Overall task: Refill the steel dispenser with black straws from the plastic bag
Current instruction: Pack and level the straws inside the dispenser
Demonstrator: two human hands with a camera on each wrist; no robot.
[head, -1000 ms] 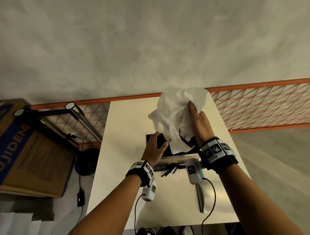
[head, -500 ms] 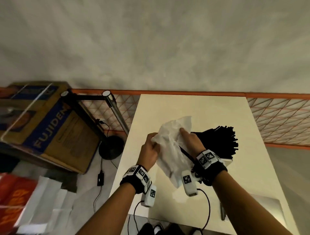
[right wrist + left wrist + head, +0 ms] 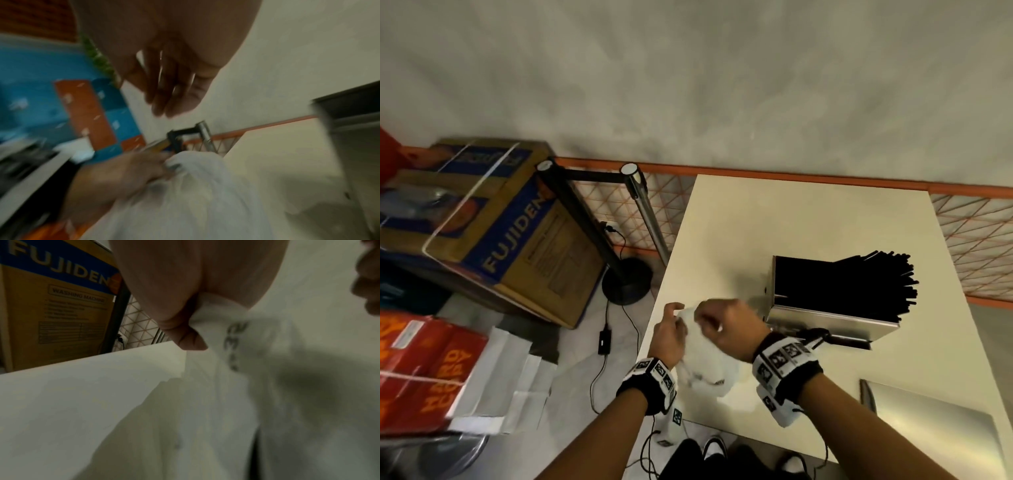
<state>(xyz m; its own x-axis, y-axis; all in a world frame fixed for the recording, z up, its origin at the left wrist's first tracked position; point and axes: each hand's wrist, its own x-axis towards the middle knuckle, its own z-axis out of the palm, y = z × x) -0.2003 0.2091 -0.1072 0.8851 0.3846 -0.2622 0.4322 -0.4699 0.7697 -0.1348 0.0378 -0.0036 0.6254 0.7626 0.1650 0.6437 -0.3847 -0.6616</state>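
The steel dispenser (image 3: 822, 313) stands open on the cream table (image 3: 774, 219), packed with black straws (image 3: 883, 284) whose ends jut out over its right side. The white plastic bag (image 3: 705, 366) hangs limp and crumpled at the table's near left edge. My left hand (image 3: 671, 330) pinches the bag's top; the left wrist view shows the left hand (image 3: 185, 331) with thumb and finger closed on the bag (image 3: 267, 394). My right hand (image 3: 717, 320) hovers just above the bag, and in the blurred right wrist view the right hand's fingers (image 3: 174, 97) hang loosely, holding nothing.
A flat steel lid (image 3: 928, 428) lies at the table's near right corner. Left of the table stand two barrier posts (image 3: 643, 212), a large cardboard box (image 3: 493, 233) and red boxes (image 3: 421, 370). Cables trail on the floor. An orange mesh fence (image 3: 979, 233) runs behind.
The bag came off the dispenser and dropped to the table's near left. The straws now sit in the dispenser. My right hand released the bag; the view swung left.
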